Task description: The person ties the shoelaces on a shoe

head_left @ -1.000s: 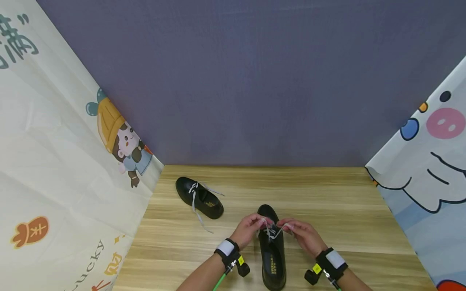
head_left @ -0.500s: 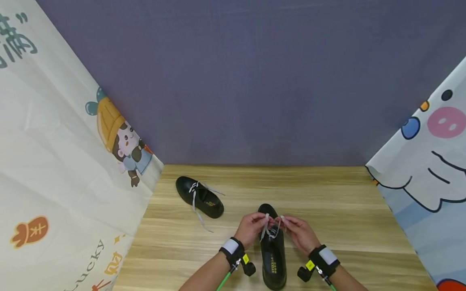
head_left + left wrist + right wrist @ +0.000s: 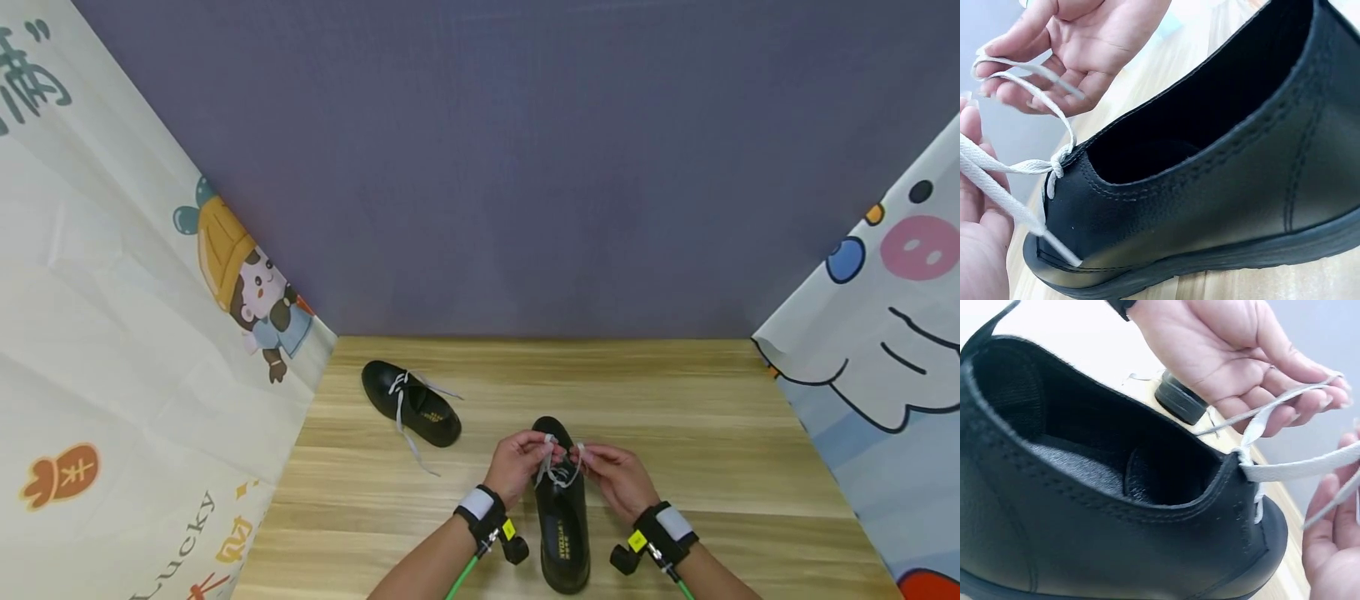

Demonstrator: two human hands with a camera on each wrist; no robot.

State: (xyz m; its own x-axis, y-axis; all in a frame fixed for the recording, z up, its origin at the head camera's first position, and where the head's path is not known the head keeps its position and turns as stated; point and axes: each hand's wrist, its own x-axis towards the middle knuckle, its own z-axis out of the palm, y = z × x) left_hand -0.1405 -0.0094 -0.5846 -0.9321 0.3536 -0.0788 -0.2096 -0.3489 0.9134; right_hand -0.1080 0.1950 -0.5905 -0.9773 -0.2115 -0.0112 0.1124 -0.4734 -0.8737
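A black leather shoe [image 3: 564, 542] stands on the wooden tabletop, toe pointing away from me. Its white shoelace [image 3: 1057, 164] has a half knot at the top of the lacing, and both ends rise from there. My left hand [image 3: 513, 468], left of the toe, pinches one end doubled into a loop, with the tip hanging down in the right wrist view. On the other side my right hand [image 3: 618, 481] pinches a second loop between thumb and fingers. The two hands face each other above the front of the shoe, a small gap between them.
A second black shoe [image 3: 412, 404] lies at an angle to the left and farther back, its lace ends loose on the tabletop [image 3: 675, 400]. A grey-blue panel [image 3: 525, 167] borders the back, with printed white sheets [image 3: 150, 292] at the sides.
Both hands have drawn closer together over the shoe. The lace, stretched out to each hand a second ago, now stands in two loops. The second shoe stays put.
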